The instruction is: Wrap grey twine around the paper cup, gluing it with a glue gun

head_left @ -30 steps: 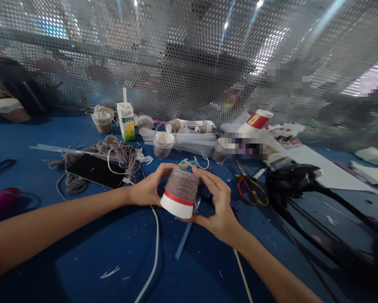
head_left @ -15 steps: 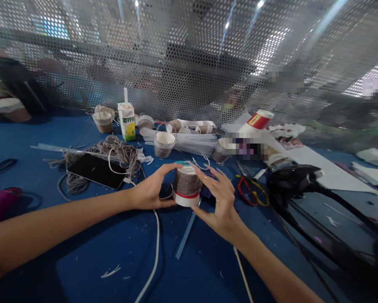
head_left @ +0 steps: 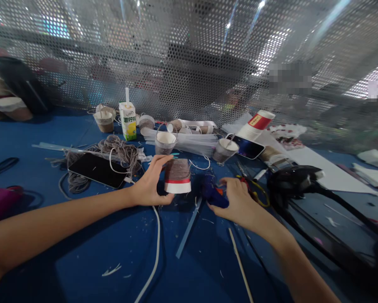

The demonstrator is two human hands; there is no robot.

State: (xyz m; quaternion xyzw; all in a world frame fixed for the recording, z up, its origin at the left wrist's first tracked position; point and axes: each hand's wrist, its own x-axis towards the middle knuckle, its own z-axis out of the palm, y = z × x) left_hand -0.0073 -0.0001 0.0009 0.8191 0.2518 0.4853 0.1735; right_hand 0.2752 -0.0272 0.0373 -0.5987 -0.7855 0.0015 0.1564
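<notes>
My left hand (head_left: 151,181) grips a paper cup (head_left: 178,176) between thumb and fingers. Grey-brown twine winds around the cup; a red band and bare white rim show below, with the narrower end upward. On the right, my right hand (head_left: 239,198) is curled around a blue glue gun (head_left: 212,191) with an orange trigger. Its thumb lies along the near side and its fingers bend over the far side; part of the gun is hidden. A clear glue stick (head_left: 189,231) lies on the table just below the cup.
Behind are twine-wrapped cups with handles (head_left: 165,143), a bundle of glue sticks (head_left: 195,142) and a drink carton (head_left: 128,122). A black phone (head_left: 96,170) and tangled grey twine (head_left: 122,150) lie left. Scissors (head_left: 258,193) and a black stand (head_left: 289,179) are right; a white cable (head_left: 158,240) runs forward.
My right hand has let go of the cup and moved right to the glue gun. The left hand keeps the cup, which has shifted slightly left and up.
</notes>
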